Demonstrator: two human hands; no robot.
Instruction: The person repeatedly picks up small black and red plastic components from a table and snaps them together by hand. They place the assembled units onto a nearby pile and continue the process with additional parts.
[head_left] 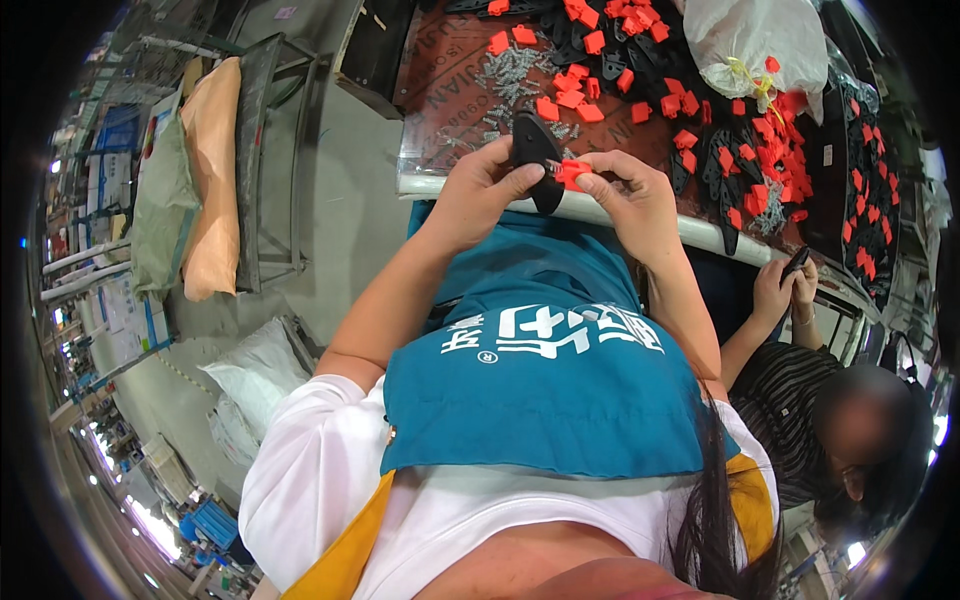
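My left hand [480, 195] grips a black plastic piece [538, 160] in the upper middle. My right hand [630, 200] pinches a small red piece [572, 172] against it. Red and black parts cover the brown table [440, 110] above; grey floor [350, 210] lies left.

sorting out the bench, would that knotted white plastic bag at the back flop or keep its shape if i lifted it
The white plastic bag would probably flop: its skin is thin and creased, tied with a yellow tie. It bulges, so its contents would likely shift and sag below the knot. Pushing it could sweep the small red plastic pieces that lie loose around it.
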